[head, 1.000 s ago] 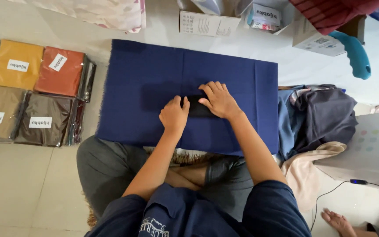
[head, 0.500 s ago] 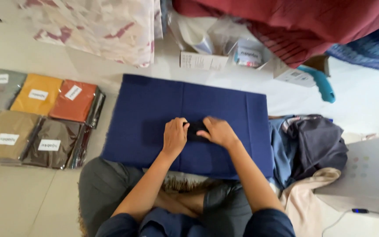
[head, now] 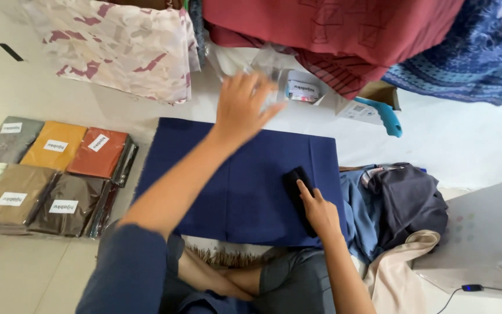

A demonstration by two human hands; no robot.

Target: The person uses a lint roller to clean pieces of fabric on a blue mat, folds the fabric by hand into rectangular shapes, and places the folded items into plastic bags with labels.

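A folded navy blue cloth point(head: 245, 180) lies flat on the floor in front of my crossed legs. My right hand point(head: 319, 210) rests near its right edge, fingers on a small black oblong object point(head: 297, 185) that lies on the cloth. My left hand point(head: 242, 107) is stretched out past the far edge of the cloth, fingers spread, holding nothing. It is close to a clear plastic bag point(head: 268, 67) and a small white box point(head: 302, 88), slightly blurred.
Several flat packaged cloths in plastic sleeves point(head: 53, 174) lie in rows at the left. Hanging fabrics, camouflage-patterned point(head: 123, 46), red point(head: 344, 29) and blue patterned point(head: 466, 52), are beyond. A heap of grey and blue clothes point(head: 396, 203) and a white box point(head: 477, 238) sit at the right.
My left hand left the black object at the cloth's middle and reached forward past the far edge. My right hand slid with the black object to the cloth's right side.
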